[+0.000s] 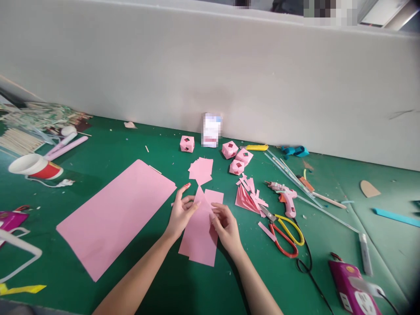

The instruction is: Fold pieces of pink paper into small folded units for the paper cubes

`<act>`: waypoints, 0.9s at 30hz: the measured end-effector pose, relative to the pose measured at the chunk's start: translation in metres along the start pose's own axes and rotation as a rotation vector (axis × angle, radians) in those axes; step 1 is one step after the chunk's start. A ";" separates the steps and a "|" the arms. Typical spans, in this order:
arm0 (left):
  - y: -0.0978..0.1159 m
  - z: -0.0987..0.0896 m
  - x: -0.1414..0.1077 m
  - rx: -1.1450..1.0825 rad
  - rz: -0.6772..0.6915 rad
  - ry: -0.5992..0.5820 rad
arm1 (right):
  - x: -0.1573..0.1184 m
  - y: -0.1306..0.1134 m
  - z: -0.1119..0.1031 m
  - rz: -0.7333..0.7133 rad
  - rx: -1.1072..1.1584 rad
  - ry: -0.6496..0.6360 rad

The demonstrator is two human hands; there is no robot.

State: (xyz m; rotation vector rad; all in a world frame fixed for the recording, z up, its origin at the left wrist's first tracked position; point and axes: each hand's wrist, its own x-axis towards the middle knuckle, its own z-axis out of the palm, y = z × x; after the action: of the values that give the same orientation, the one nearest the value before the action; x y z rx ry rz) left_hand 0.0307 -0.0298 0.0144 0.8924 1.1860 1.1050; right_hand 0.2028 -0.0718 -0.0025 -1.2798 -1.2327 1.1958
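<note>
Between my hands is a long piece of pink paper, its top end folded to a point. My left hand grips its left edge, thumb on top and fingers behind. My right hand holds the right edge with thumb and fingers. Under it lies another pink strip, partly hidden. Just beyond the point sits a stack of small pink paper pieces. A large pink sheet lies to the left of my left hand.
Pink paper boxes stand at the back, near a propped phone. To the right are folded pink papers, scissors, a glue gun and a purple power strip. A paper cup lies at left.
</note>
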 end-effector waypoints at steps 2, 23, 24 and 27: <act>-0.001 0.000 -0.001 0.014 0.012 -0.009 | 0.000 -0.002 0.000 -0.008 -0.010 -0.032; 0.049 -0.006 -0.005 0.696 0.390 -0.219 | 0.020 -0.033 -0.010 -0.052 -0.159 0.012; 0.057 -0.007 -0.004 0.698 0.381 -0.245 | 0.023 -0.038 -0.010 -0.058 -0.167 -0.002; 0.080 -0.007 0.003 0.702 0.341 -0.305 | 0.030 -0.061 -0.009 -0.105 -0.270 -0.006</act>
State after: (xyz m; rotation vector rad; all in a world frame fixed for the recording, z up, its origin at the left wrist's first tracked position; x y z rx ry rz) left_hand 0.0097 -0.0068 0.0887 1.7891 1.1991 0.7632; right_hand 0.2085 -0.0402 0.0582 -1.3875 -1.4852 0.9829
